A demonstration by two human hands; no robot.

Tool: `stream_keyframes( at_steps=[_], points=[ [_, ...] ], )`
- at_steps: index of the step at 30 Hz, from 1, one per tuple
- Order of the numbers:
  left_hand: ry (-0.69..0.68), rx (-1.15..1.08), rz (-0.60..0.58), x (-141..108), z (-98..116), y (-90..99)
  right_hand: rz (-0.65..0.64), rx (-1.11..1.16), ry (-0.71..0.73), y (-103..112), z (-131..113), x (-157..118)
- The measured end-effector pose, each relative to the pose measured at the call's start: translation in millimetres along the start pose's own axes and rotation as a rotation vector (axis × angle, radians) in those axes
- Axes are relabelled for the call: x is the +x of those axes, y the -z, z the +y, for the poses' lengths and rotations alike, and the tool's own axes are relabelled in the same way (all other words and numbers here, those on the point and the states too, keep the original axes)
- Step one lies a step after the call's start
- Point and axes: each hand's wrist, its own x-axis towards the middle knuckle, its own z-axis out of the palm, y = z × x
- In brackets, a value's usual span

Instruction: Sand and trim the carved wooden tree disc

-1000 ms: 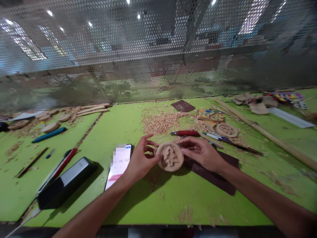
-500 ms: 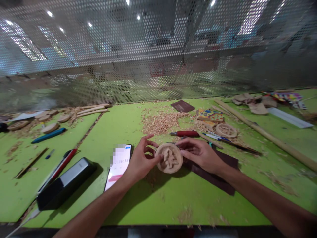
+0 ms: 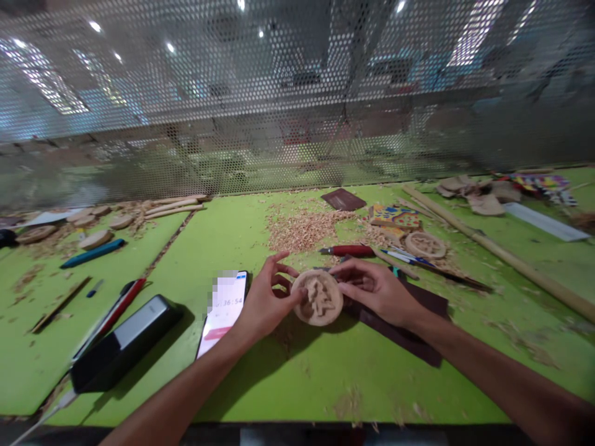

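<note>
The left hand (image 3: 272,300) and right hand (image 3: 376,288) pinched the carved disc (image 3: 318,297) between them! The red-handled knife (image 3: 351,250) lay just beyond.

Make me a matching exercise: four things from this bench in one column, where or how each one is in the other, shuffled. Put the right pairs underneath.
Things
1. Carved disc
2. Phone
3. Red knife
4. Black box

Places and states
A. Has a white cable at its near end
B. Lies between the shavings and the right hand
C. Held up by the fingers of both hands
D. Its screen is lit

Right pairs: 1-C; 2-D; 3-B; 4-A
</note>
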Motion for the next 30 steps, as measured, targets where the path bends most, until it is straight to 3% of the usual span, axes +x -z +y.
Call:
stream_keyframes(
  at_steps=[30],
  points=[
    [-0.032, 0.052, -0.008, -2.4, -0.9, -0.1, 0.007, -0.041, 0.02, 3.6, 0.7, 0.9]
  ],
)
